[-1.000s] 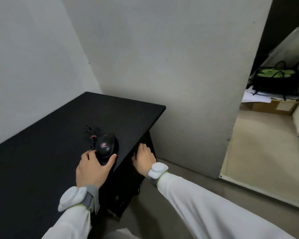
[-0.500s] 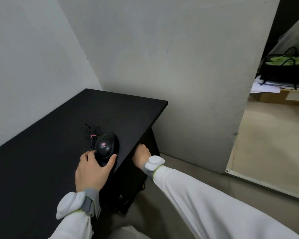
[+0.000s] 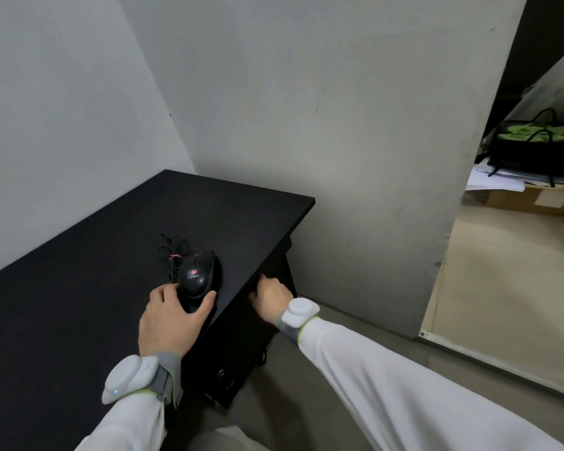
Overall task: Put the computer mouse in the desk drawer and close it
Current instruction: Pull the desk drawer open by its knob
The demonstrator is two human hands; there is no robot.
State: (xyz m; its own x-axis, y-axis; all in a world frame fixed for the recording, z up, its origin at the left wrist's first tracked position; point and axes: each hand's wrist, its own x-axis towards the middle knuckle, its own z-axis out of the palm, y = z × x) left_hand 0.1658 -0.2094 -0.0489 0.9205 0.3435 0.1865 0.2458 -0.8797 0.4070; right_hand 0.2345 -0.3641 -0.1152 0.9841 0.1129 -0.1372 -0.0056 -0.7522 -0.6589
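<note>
A black computer mouse [image 3: 198,276] with a red heart mark lies on the black desk [image 3: 95,271] near its right edge. Its bundled cable [image 3: 171,247] lies just behind it. My left hand [image 3: 173,320] grips the rear of the mouse, thumb on its right side and fingers on its left. My right hand [image 3: 271,299] reaches under the desk's edge at the top of the black drawer front [image 3: 241,346], with its fingertips hidden there. The drawer looks shut.
White walls stand behind and to the left of the desk. At the right, a doorway opens onto a beige floor [image 3: 502,288], with a black bag [image 3: 534,148] on papers and a cardboard box [image 3: 528,198]. Grey floor lies below the desk.
My right hand has slid up the drawer front, its fingers now tucked under the desk's edge. My left hand stays on the mouse, which has not moved on the desk.
</note>
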